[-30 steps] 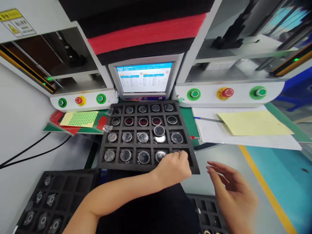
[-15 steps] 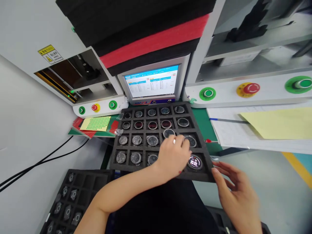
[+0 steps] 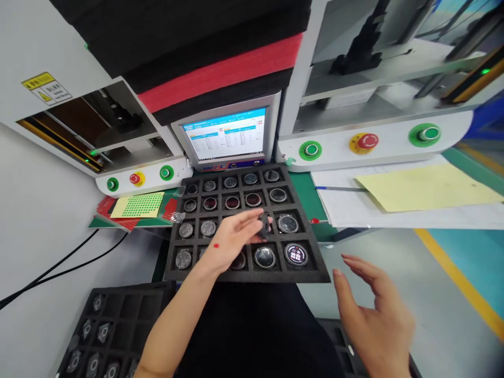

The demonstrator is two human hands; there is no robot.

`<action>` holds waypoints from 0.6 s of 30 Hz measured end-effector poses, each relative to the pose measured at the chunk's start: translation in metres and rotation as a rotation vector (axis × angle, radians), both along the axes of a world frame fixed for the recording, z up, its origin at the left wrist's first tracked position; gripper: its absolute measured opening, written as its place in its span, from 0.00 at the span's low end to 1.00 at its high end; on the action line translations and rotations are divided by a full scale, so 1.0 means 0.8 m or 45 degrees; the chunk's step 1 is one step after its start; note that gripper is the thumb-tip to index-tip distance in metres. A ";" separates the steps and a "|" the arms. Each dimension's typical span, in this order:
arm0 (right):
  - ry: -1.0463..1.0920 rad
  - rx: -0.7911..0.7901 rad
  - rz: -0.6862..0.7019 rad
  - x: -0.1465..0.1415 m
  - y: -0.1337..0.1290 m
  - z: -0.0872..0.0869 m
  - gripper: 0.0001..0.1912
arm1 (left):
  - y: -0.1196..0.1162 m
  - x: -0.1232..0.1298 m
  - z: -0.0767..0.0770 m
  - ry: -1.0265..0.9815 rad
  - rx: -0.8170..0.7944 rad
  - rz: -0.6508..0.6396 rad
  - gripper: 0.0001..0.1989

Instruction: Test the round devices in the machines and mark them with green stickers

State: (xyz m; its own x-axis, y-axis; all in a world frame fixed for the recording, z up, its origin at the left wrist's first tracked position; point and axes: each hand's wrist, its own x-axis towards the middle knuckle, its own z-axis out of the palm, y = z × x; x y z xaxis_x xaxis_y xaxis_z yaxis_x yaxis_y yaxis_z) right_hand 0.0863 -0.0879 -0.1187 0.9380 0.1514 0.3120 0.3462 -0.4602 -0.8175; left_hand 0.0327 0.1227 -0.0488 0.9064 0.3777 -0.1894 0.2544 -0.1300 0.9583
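My left hand is closed on a dark round watch, tipped up on its edge just above the black foam tray. Round watches sit face up in the tray's square compartments. One watch at the near right corner has a lit face with digits, while a dark-faced watch lies left of it. Off the tray's right edge, my right hand is open with thumb and fingers apart, touching nothing. My left hand and forearm hide a few compartments.
Behind the tray stands a lit monitor, between two white machines with green and red buttons. Papers and a yellow sheet lie to the right with a blue pen. A second foam tray sits lower left.
My left hand has lifted the watch and turned it from face up onto its edge. My right hand has come away from the tray's corner. The view has swung right.
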 end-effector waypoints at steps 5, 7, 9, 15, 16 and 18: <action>0.027 0.144 0.363 -0.023 0.022 0.031 0.09 | -0.024 -0.065 -0.004 -0.055 -1.123 0.229 0.17; 0.038 0.196 0.494 -0.035 0.035 0.036 0.09 | -0.034 -0.081 -0.008 -0.028 -1.155 0.249 0.17; 0.077 0.250 0.609 -0.046 0.047 0.039 0.08 | -0.042 -0.092 -0.011 -0.048 -1.079 0.273 0.16; 0.169 0.397 0.668 -0.071 0.065 0.049 0.05 | -0.053 -0.114 -0.014 -0.134 -0.707 0.497 0.10; 0.169 0.421 0.667 -0.073 0.065 0.051 0.05 | -0.054 -0.117 -0.014 -0.149 -0.645 0.499 0.09; 0.166 0.440 0.666 -0.077 0.065 0.055 0.06 | -0.054 -0.122 -0.012 -0.169 -0.539 0.479 0.09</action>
